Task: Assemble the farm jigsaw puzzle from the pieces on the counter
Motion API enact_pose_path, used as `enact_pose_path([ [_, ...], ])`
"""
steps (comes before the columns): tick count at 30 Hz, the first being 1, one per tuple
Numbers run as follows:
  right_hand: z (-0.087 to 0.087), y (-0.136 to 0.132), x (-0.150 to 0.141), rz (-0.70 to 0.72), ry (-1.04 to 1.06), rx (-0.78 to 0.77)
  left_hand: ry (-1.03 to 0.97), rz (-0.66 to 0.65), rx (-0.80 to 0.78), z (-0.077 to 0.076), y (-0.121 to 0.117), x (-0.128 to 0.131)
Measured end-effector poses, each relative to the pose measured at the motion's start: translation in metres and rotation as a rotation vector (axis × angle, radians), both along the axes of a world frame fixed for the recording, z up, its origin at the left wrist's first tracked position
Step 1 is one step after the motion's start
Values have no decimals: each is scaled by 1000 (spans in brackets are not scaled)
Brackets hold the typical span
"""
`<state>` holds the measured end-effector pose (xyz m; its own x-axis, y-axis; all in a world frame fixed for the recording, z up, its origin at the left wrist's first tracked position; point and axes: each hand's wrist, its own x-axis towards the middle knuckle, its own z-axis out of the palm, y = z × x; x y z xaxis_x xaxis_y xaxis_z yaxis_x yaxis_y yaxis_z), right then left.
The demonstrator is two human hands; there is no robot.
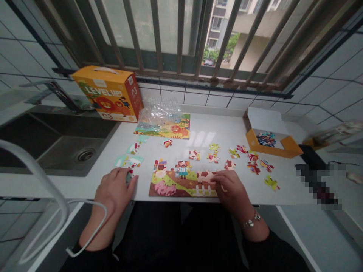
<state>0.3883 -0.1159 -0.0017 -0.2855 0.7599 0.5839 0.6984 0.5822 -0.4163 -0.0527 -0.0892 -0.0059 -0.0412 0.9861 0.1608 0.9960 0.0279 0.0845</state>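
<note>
Left hand (115, 187) at the near counter edge, fingers curled over a small flat cardboard jigsaw piece (129, 176), thumb and fingertips pinching it; only a sliver of the piece shows. Right hand (230, 187) sits on the right end of the half-built colourful farm-scene jigsaw panel (181, 184), fingers bent and pressed down together on the cow and fence section, silver bracelet (252, 221) on the wrist. My read on the pieces: thin card, very light, stiff enough to lift flat but will bend or delaminate at the tabs if forced, glossy face so a bit slippery on the smooth top; best taken by the edges with a thumb-and-finger pinch, or slid to the counter lip and lifted. The assembled panel would likely come apart if picked up from one end. Beyond it, loose scattered puzzle pieces (249, 156) lie well apart across the white smooth countertop (227, 132), more in the centre and right. Further back, a printed reference picture sheet (164, 130) with a crumpled clear plastic bag (159, 110) on it, an orange cardboard puzzle box with a handle (109, 92) to the left, an open orange tray with a white lid (269, 138) holding more pieces to the right. Steel sink (68, 151) and tap (61, 94) at left, white tiled wall and barred window (181, 34) behind; buildings outside
</note>
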Motion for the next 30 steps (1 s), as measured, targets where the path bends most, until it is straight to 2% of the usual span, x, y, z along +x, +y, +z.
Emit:
enact_pose_path([
  [5, -14, 10, 20, -130, -48, 4, -14, -4, -63, 8, 4, -7],
  [10, -19, 9, 19, -191, -31, -30, -67, -31, -1, 15, 10, -1],
  [15, -18, 9, 17, -186, -21, -52, -112, -150, -11, 25, 33, 42],
  [19, -19, 10, 18, -175, -28, -60, -87, -149, 8, 37, 61, 87],
  [22, -19, 10, 19, -182, -12, -60, -65, -163, 14, 45, 72, 109],
  [26, -19, 10, 19, -194, -3, -44, -35, -166, -1, 47, 63, 116],
  [30, -20, 9, 20, -187, -5, -54, 10, -62, -4, 46, 35, 88],
])
